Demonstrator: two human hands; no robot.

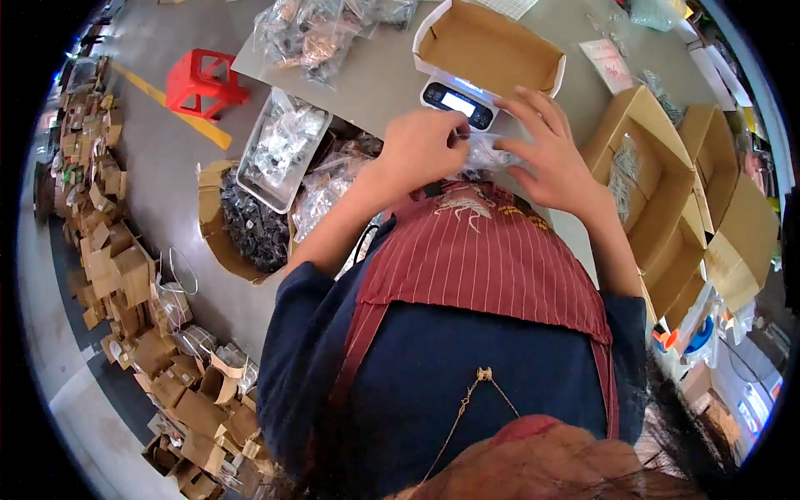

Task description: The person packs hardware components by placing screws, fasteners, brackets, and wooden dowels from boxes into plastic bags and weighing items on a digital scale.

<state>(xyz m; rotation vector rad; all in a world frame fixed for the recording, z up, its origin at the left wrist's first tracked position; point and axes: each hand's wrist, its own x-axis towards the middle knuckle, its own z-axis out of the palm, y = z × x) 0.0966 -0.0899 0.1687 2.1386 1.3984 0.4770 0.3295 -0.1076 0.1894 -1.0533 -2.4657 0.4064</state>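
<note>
Between my hands, near the table's front edge, lies a clear plastic bag [487,156] with small contents that I cannot make out. My left hand [417,150] has its fingers curled and pinched at the bag's left side. Over the right side of the bag, my right hand [554,158] holds its fingers spread apart. Just beyond the bag is a digital scale [457,103] with a lit display. An open cardboard box [492,46], white outside and brown inside, sits on top of the scale.
Bags of small parts [312,37] lie at the table's far left. Left of me are a metal tray [284,148] of bagged pieces and a carton of dark parts [250,225]. Open cardboard boxes [646,158] stand at right. A red stool [204,83] stands on the floor.
</note>
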